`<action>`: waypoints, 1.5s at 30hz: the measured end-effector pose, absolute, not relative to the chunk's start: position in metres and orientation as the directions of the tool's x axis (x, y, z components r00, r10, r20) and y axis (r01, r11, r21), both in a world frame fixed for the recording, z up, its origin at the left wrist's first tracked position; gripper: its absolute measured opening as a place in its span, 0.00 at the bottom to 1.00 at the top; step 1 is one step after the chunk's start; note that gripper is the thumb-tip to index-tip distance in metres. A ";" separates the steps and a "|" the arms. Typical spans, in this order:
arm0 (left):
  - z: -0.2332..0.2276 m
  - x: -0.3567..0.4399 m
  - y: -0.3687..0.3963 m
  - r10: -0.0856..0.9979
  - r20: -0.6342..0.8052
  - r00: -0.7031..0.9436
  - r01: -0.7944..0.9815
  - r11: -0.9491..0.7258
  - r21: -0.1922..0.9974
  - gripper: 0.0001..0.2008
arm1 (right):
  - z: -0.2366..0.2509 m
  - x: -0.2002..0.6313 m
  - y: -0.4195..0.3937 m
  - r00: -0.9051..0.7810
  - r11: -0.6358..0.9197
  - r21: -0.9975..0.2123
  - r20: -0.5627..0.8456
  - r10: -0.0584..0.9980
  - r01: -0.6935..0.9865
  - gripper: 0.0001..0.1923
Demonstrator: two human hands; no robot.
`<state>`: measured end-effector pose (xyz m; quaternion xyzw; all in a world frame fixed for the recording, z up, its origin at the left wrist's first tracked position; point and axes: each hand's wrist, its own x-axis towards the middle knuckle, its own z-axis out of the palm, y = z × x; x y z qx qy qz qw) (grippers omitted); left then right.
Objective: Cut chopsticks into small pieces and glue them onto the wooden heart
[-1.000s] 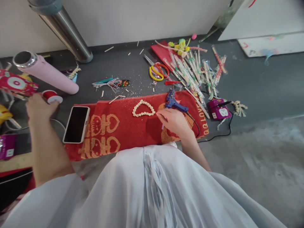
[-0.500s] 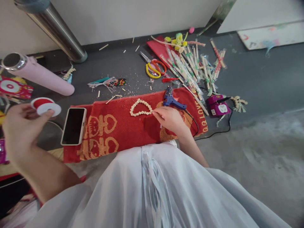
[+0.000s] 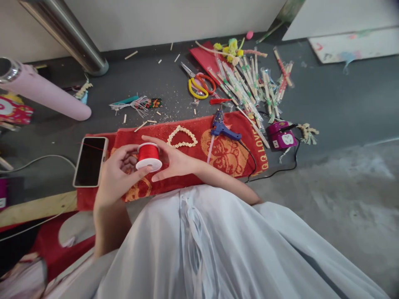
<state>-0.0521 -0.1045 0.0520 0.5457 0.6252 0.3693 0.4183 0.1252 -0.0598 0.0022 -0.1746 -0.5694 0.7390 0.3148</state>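
Note:
My left hand point(image 3: 116, 176) holds a spool of red thread point(image 3: 149, 156) above the red towel point(image 3: 224, 155). My right hand point(image 3: 174, 160) is at the spool's right side, its fingers spread and touching the spool. Just beyond the hands, a heart made of small pale pieces point(image 3: 182, 137) lies on the towel. A blue glue gun point(image 3: 222, 128) rests on the towel's far right part, its cord trailing right.
A black phone point(image 3: 90, 160) lies left of the towel. Scissors point(image 3: 198, 85), a pile of wrapped sticks point(image 3: 249, 87) and a purple power box point(image 3: 280, 137) lie on the grey floor behind. A pink tube point(image 3: 46, 93) and a metal post point(image 3: 65, 35) are at far left.
My left hand picked up the red spool at far left and carried it to the middle over the towel. My right hand left the heart and came over to the spool.

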 end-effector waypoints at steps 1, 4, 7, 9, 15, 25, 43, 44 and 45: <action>0.051 -0.050 -0.104 0.991 -0.107 -0.080 0.340 0.129 0.932 0.29 | -0.001 0.124 -0.060 -0.751 -0.237 -0.930 0.058 0.658 -0.280 0.58; 0.046 -0.046 -0.101 0.986 -0.078 -0.145 0.270 0.115 0.956 0.30 | -0.004 0.127 -0.060 -0.784 -0.350 -0.905 -0.033 0.620 -0.240 0.43; 0.038 -0.045 -0.096 0.986 -0.026 -0.162 0.256 0.067 0.964 0.29 | 0.000 0.137 -0.058 -0.771 -0.257 -0.956 -0.058 0.634 -0.139 0.19; 0.033 -0.047 -0.091 0.978 0.056 -0.199 0.236 -0.007 0.972 0.29 | 0.004 0.144 -0.057 -0.741 -0.152 -0.987 -0.065 0.668 -0.051 0.13; 0.024 -0.061 -0.075 0.935 0.164 -0.315 0.387 -0.032 0.922 0.33 | 0.008 0.171 -0.057 -0.684 -0.045 -0.998 -0.065 0.727 0.047 0.19; 0.034 -0.099 -0.020 0.895 0.226 -0.384 0.860 0.258 0.441 0.28 | 0.020 0.185 -0.068 -0.614 0.049 -0.968 -0.118 0.780 0.247 0.16; 0.036 -0.125 0.026 0.939 -0.036 -0.341 0.940 0.341 -0.011 0.34 | 0.049 0.243 -0.089 -0.567 0.096 -0.851 -0.255 0.783 0.516 0.14; 0.036 -0.126 0.026 0.940 -0.031 -0.340 0.940 0.340 -0.013 0.34 | 0.049 0.248 -0.089 -0.539 0.074 -0.849 -0.262 0.800 0.523 0.15; 0.036 -0.127 0.026 0.939 -0.031 -0.342 0.940 0.342 -0.014 0.34 | 0.049 0.253 -0.090 -0.512 0.051 -0.848 -0.269 0.816 0.527 0.15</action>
